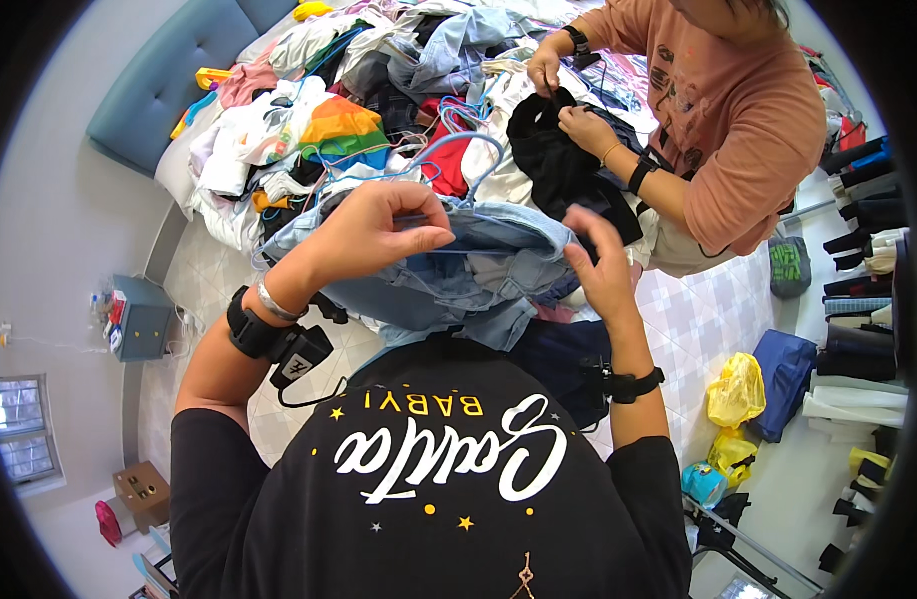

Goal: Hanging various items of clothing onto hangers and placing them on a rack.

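Light-blue denim trousers (428,292) are held up before my chest, waistband opening upward. A blue hanger (469,142) sits inside the waist, its hook rising above the rim. My left hand (380,232) bends over the left part of the waistband, thumb and forefinger curled close together on it; its other fingers are hidden. At the right end of the waistband is my right hand (600,258), thumb and forefinger apart beside the denim corner. Whether it grips the cloth is unclear.
A large heap of clothes and hangers (338,112) covers the bed with a blue headboard (174,82). A person (735,127) at right handles a black garment (555,157). Bags (735,393) and hanging clothes (855,359) line the right; a blue-grey cabinet (144,318) stands left.
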### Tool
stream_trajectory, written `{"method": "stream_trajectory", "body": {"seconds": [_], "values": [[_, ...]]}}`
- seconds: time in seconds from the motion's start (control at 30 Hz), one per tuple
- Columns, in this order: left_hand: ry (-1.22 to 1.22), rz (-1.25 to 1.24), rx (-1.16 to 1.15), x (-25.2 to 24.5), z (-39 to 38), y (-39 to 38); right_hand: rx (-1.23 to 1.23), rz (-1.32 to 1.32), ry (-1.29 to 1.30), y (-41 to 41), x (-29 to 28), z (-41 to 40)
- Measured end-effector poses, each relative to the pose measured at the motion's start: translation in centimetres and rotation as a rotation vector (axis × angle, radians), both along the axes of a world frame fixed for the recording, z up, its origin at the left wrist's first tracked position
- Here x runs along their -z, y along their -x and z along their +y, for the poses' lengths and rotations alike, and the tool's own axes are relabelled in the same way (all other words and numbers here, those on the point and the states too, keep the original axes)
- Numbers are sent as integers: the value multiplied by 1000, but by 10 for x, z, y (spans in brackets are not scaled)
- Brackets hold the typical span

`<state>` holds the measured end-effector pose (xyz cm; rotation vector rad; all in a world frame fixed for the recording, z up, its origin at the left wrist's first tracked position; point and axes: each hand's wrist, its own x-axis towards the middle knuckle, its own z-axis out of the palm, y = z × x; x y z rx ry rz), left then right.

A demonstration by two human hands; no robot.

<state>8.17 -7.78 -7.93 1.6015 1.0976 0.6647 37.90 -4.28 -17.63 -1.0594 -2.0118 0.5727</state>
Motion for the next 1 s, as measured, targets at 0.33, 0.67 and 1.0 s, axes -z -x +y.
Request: {"method": "stream_trajectory", "body": {"seconds": [0.33, 0.67, 1.0], "values": [[-888, 407, 27, -23, -16, 31, 85, 155, 129, 29, -3, -43], [-801, 456, -276, 64, -66, 117, 433, 173, 205, 52, 1, -144], [-1105, 443, -84, 39, -122, 164, 548, 83, 76, 95, -33, -283]]}}
